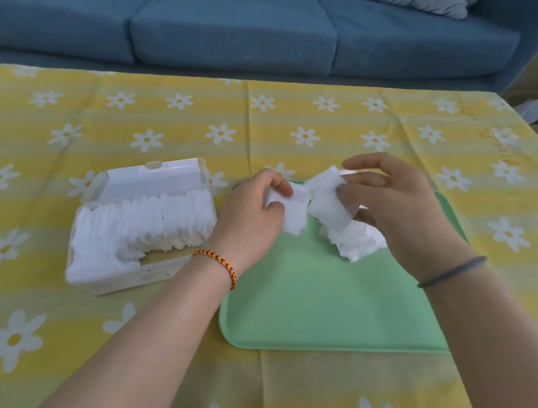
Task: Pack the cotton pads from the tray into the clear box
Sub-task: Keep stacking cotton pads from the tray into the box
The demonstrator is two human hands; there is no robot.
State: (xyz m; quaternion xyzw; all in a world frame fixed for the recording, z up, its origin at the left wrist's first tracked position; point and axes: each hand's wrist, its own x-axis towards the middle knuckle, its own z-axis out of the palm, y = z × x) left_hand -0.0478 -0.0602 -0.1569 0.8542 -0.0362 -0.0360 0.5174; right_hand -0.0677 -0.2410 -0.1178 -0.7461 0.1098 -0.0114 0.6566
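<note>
Both hands hold cotton pads above the far end of the green tray. The left hand has its fingers curled around a small bunch of pads, and the right hand pinches a flat pad between thumb and fingers. A small pile of pads lies on the tray under the right hand. To the left, just beside the tray, the clear box stands open, nearly full of pads. All rests on a surface with a yellow flowered cloth; a blue sofa is behind.
</note>
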